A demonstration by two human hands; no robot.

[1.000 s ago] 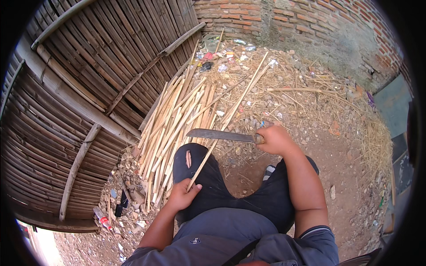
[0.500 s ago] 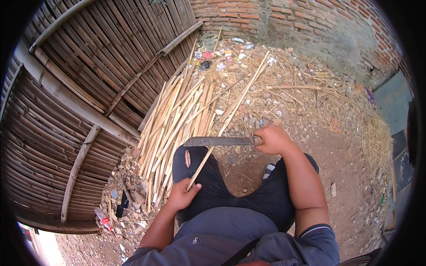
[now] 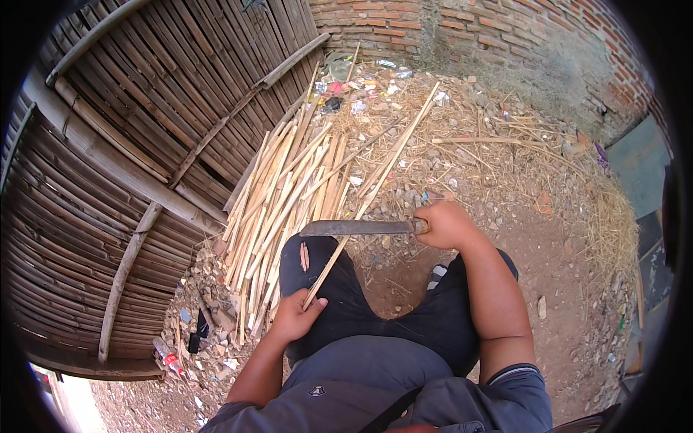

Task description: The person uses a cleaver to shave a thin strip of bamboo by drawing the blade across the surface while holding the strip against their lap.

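My right hand (image 3: 442,222) is closed round the handle of a machete (image 3: 361,228), its long dark blade pointing left across my knees. Beneath the blade runs a long, thin bamboo strip (image 3: 401,150), slanting from near my lap up toward the far ground. The strip's near end is gripped by my left hand (image 3: 297,315), which rests on my left thigh with the thumb along it. The blade crosses over the strip; whether it touches cannot be made out. To the left, beyond my left knee, lies a heap of pale split bamboo strips (image 3: 281,195).
A slatted bamboo wall (image 3: 159,94) leans along the left, and a brick wall (image 3: 498,43) closes the far side. Straw, stones and scraps of litter (image 3: 361,86) cover the ground. A plastic bottle (image 3: 170,355) lies at lower left. Grey-green panels (image 3: 639,169) stand at the right.
The machete and my right hand are almost where they were, with the blade turned very slightly. My left hand keeps its hold on the strip.
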